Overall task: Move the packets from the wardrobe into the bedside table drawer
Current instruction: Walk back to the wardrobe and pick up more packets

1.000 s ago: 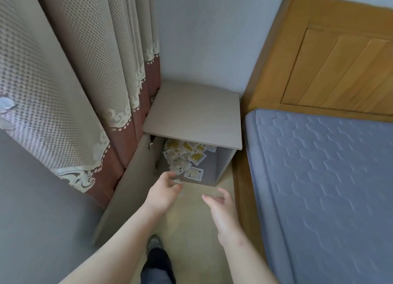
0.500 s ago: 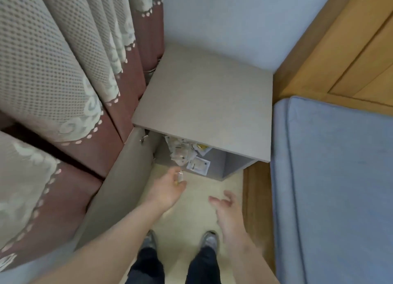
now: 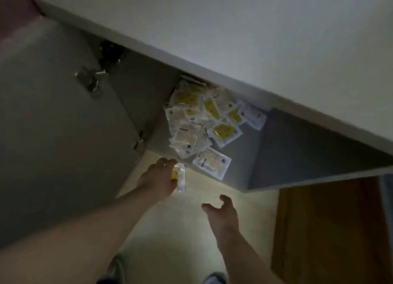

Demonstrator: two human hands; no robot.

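**Left hand gripping one packet at the mouth of the bedside table, right hand hanging loose**

Two hands are showing. The left hand (image 3: 158,178), centre frame, is pinching a single packet (image 3: 181,180) just below the front lip of the bedside table (image 3: 276,50). The packet is standing on edge with its long axis running up-down in the frame and its yellow end pointing up. The right hand (image 3: 222,212), lower centre, is hovering with its fingers relaxed and spread, gripping nothing. The pile of packets (image 3: 200,122) is lying inside the open compartment. It's dark and blurry, so I'm guessing a dozen-plus. One flat packet (image 3: 211,162) is sitting alone at the front edge. The door (image 3: 53,113) is hanging open at left, and two shoes (image 3: 114,269) are peeking in at the bottom.
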